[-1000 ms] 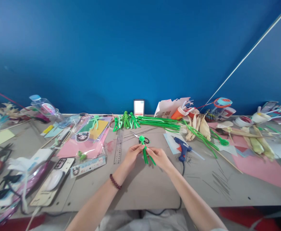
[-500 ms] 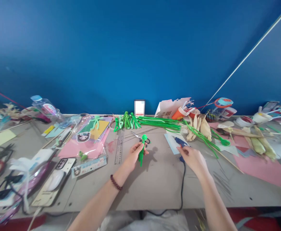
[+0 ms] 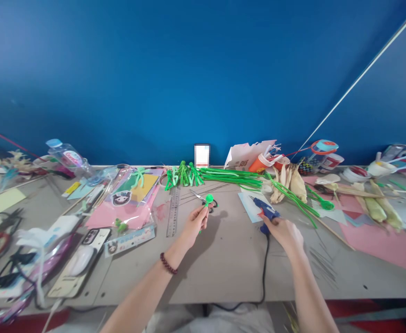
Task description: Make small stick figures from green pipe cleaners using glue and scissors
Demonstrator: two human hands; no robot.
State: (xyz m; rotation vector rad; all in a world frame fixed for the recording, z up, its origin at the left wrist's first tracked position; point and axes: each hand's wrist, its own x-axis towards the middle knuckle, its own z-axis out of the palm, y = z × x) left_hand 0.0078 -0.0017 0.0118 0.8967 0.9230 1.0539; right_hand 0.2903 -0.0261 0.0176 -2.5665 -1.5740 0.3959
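My left hand (image 3: 196, 222) pinches a green pipe-cleaner piece (image 3: 209, 199) with a round coiled head on top; its lower part is mostly hidden by the fingers. Just behind it, scissors (image 3: 198, 194) with dark handles lie on the table. My right hand (image 3: 285, 231) has its fingers closed around the handle of a blue hot glue gun (image 3: 269, 209), whose nozzle points to the upper left over a light-blue paper (image 3: 247, 207). A dark cord (image 3: 265, 268) runs from the handle toward the table's front edge.
Green pipe-cleaner figures (image 3: 183, 174) and a bundle of green stems (image 3: 230, 177) lie along the back. A ruler (image 3: 173, 212), bagged coloured paper (image 3: 115, 215) and a phone (image 3: 74, 273) are on the left. Dried husks (image 3: 296, 185) and pink paper (image 3: 383, 245) lie right.
My right hand has shifted slightly right and down along the glue gun, uncovering more of its body. The pipe-cleaner piece has tilted in my left hand, its lower stem now mostly hidden.
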